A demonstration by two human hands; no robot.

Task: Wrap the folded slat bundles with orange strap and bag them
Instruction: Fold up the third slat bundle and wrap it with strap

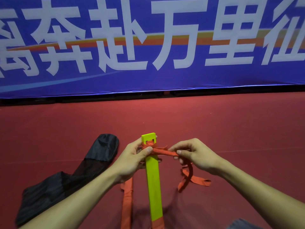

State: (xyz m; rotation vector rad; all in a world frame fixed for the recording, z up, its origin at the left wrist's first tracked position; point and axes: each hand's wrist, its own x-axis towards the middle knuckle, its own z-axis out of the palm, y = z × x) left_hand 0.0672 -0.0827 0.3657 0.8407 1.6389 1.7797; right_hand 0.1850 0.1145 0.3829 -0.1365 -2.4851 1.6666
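A yellow-green folded slat bundle (153, 182) points away from me above the red floor. My left hand (133, 161) grips its far part, thumb pressing the orange strap (165, 152) against it. The strap is wound around the bundle near its far end. My right hand (196, 156) pinches the strap just right of the bundle and holds it taut. The loose end (194, 180) trails onto the floor at the right. Another length of strap (127, 204) hangs below my left wrist. A black bag (69, 176) lies on the floor to the left.
A red floor (214, 126) stretches ahead. A blue banner (148, 76) with large white characters stands along the far side. A grey patch of fabric (242, 224) shows at the bottom right corner.
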